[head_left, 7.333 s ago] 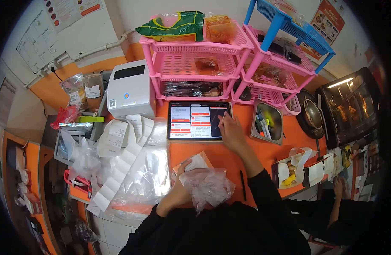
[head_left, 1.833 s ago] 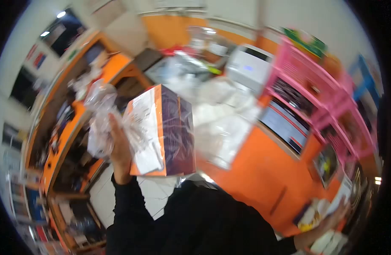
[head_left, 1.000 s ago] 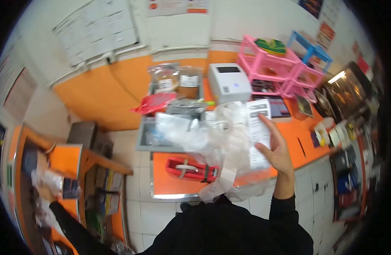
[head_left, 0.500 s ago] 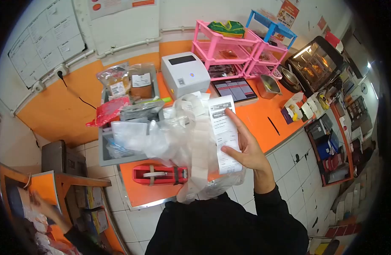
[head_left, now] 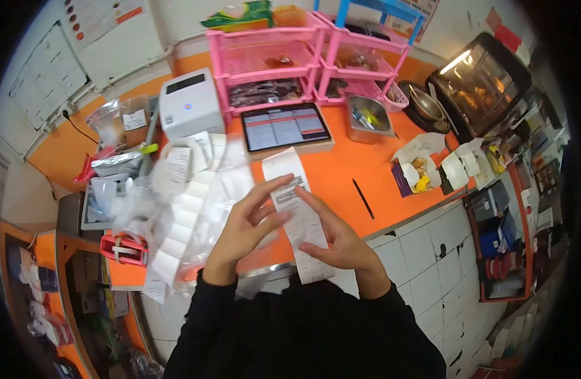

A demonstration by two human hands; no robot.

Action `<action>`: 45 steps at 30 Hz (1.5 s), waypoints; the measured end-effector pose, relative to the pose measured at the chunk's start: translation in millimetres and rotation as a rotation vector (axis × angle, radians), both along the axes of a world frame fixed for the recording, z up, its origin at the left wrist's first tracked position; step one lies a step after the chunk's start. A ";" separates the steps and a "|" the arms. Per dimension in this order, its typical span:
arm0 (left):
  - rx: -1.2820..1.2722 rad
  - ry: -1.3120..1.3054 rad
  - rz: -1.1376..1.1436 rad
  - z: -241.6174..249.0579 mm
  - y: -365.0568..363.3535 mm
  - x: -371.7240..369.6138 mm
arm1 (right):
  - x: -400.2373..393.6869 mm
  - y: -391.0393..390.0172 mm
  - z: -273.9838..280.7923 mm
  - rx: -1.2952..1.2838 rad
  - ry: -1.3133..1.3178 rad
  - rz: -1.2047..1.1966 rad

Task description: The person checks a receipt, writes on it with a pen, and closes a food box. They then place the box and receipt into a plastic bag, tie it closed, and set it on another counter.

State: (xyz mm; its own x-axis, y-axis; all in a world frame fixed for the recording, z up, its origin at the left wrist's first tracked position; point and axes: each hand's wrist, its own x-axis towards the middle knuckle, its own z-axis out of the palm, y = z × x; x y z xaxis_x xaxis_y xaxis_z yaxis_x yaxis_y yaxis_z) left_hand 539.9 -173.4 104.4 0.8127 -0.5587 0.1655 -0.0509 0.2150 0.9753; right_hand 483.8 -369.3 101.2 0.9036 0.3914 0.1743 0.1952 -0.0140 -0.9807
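Observation:
A long printed paper receipt (head_left: 301, 221) is held over the front edge of the orange counter, its lower end hanging towards my body. My right hand (head_left: 344, 243) grips it from the right, the thumb on the printed face low down and the forefinger near the top. Beside its left edge is my left hand (head_left: 249, 224), slightly blurred, fingers apart, with forefinger and thumb tips overlapping the paper. Behind the receipt, a tablet (head_left: 286, 128) with a lit screen rests on the counter. A strip of blank labels (head_left: 180, 234) and clear plastic bags (head_left: 218, 215) lie left of my left hand.
On the orange counter (head_left: 341, 183) are a white label printer (head_left: 189, 104), a red tape dispenser (head_left: 124, 250), a black pen (head_left: 363, 199), a metal container (head_left: 369, 118) and open food boxes (head_left: 420, 167). Pink shelves (head_left: 265, 63) stand behind, near a lit display warmer (head_left: 480, 85).
My left hand has come from the shelf at far left to the receipt. My right hand has brought the receipt lower and nearer my body. The view has turned right.

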 end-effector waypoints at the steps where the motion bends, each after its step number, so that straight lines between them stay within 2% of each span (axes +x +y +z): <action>1: 0.001 -0.007 0.024 -9.6 -26.1 6.6 | 1.5 -21.3 -6.6 -0.064 -0.046 0.005; 4: 0.021 0.019 0.091 -48.0 -86.2 23.6 | 9.7 -83.2 -45.5 -0.062 0.091 0.041; 7: 0.175 0.110 0.142 -94.1 -112.5 30.1 | 22.2 -143.7 -107.5 -0.583 -0.018 -0.439; 9: 0.333 0.060 0.166 -123.2 -121.2 34.4 | 32.1 -169.2 -136.3 -1.048 -0.265 -0.792; 13: 0.642 -0.175 0.282 -165.0 -127.3 48.6 | 38.9 -192.2 -150.6 -1.123 0.019 -0.628; 15: 0.730 -0.384 0.484 -177.4 -132.2 48.8 | 41.4 -193.0 -157.1 -1.143 0.159 -0.560; 16: 0.775 -0.496 0.584 -180.8 -134.7 49.0 | 42.5 -198.5 -162.9 -1.029 0.162 -0.546; 18: 0.881 -0.560 0.638 -184.9 -134.5 47.8 | 45.7 -207.9 -171.2 -0.796 0.171 -0.518; 19: 0.938 -0.593 0.657 -186.2 -134.0 45.8 | 49.5 -211.7 -170.5 -0.610 0.309 -0.486; 21: 1.059 -0.539 0.531 -181.3 -133.2 38.1 | 58.6 -215.9 -161.9 -0.225 0.583 -0.421; 24: 1.129 -0.482 0.411 -174.4 -131.3 34.0 | 65.5 -200.7 -134.9 0.043 0.620 -0.363; 27: 1.154 -0.493 0.385 -170.0 -133.1 36.5 | 77.8 -188.4 -119.7 0.159 0.576 -0.182; 30: 1.167 -0.486 0.366 -167.6 -132.0 36.0 | 91.7 -188.5 -125.7 0.213 0.800 -0.015; 33: 1.171 -0.462 0.346 -164.9 -131.4 36.4 | 97.4 -179.4 -122.5 0.049 0.710 0.056; 36: 1.173 -0.458 0.345 -166.8 -130.8 36.6 | 100.4 -181.6 -115.0 0.148 0.714 0.276; 38: 1.174 -0.463 0.343 -168.3 -130.2 36.5 | 87.0 -172.0 -124.9 0.410 0.757 0.186; 41: 1.170 -0.463 0.348 -169.4 -130.1 37.0 | 90.2 -177.8 -187.0 0.509 0.611 0.199; 43: 1.162 -0.456 0.348 -168.4 -129.9 36.3 | 92.7 -168.4 -178.1 0.486 0.625 0.137; 45: 1.166 -0.451 0.343 -166.5 -129.9 37.3 | 91.6 -145.8 -152.1 0.460 0.805 -0.045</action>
State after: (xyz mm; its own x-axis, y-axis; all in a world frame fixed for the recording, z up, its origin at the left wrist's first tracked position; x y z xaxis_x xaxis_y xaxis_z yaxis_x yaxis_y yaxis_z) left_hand 577.2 -303.2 -62.2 0.9426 -0.3333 0.0201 -0.3047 -0.8340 0.4600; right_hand 575.4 -515.1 -51.0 0.8326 0.4006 -0.3826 -0.5378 0.4191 -0.7315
